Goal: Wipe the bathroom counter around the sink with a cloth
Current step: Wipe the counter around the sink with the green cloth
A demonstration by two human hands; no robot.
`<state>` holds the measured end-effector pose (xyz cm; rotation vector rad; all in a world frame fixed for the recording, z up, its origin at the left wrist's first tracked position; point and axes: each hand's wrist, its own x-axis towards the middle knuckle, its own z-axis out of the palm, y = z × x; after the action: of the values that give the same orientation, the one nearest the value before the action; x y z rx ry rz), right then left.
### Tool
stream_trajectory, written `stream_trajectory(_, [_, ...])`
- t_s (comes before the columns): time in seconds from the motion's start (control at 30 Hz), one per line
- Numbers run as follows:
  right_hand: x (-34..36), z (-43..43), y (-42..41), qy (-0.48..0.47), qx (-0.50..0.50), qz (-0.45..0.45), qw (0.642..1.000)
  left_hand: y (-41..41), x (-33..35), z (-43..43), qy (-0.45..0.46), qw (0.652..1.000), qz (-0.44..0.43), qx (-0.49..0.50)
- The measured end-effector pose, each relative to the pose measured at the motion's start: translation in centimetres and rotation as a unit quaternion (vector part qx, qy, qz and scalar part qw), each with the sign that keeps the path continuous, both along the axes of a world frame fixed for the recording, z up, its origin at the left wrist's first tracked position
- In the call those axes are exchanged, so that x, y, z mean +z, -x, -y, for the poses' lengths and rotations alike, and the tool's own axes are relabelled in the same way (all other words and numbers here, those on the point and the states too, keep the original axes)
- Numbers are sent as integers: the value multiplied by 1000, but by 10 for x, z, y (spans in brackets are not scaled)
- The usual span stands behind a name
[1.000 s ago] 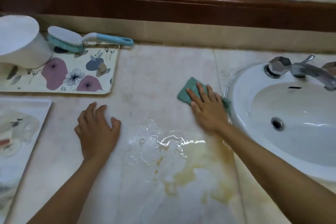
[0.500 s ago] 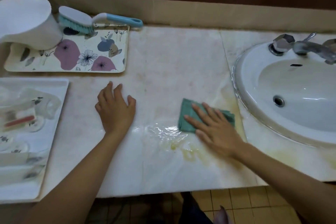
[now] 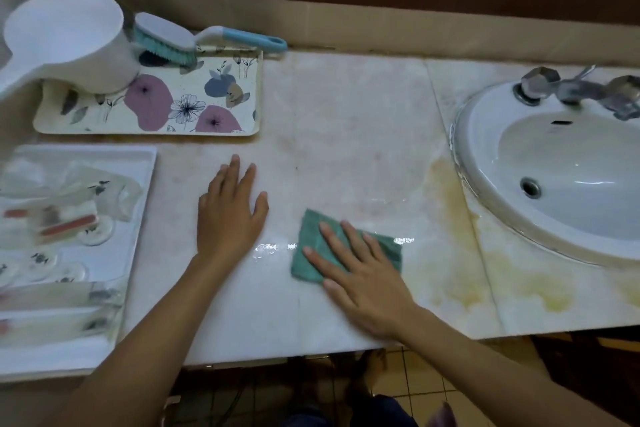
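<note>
A folded green cloth (image 3: pixel 310 253) lies flat on the pale marble counter (image 3: pixel 346 135), near the front edge and left of the white oval sink (image 3: pixel 485 135). My right hand (image 3: pixel 360 274) presses down on the cloth with fingers spread, covering most of it. My left hand (image 3: pixel 230 215) rests palm-down on the bare counter just left of the cloth, fingers apart, holding nothing. A thin wet streak (image 3: pixel 273 248) glints between the two hands. Yellowish stains (image 3: pixel 446 253) mark the counter between the cloth and the sink.
A floral tray (image 3: pixel 194 107) at the back left carries a white scoop (image 3: pixel 65 42) and a teal scrub brush (image 3: pixel 180 38). A white tray (image 3: pixel 131 163) of wrapped toiletries sits at the front left. The metal tap (image 3: pixel 575 90) stands behind the sink. Tiled floor shows below the counter's front edge.
My right hand has dragged the cloth from beside the sink rim toward the front edge and leftward through the puddle, which is now a thin streak. My left hand stayed flat on the counter.
</note>
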<state>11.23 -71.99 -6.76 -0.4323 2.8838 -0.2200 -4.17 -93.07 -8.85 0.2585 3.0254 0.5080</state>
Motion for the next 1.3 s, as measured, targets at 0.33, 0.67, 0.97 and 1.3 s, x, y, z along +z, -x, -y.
stream_trajectory(0.33, [-2,-33,112,5,-247,7,969,-3,1,-6,3,1000,-27,9])
stream_trajectory(0.67, [-1,5,-28,-26,11,-2,1000,-1,-3,-3,-15,999,-30,0])
stream_trajectory(0.97, [-5,-57,41,-28,-212,-5,977,-3,0,-3,-14,1000,-12,-1])
stream_trajectory(1.3, [-1,-34,-72,-22,-27,-2,999,0,17,-14,-73,992,77,61])
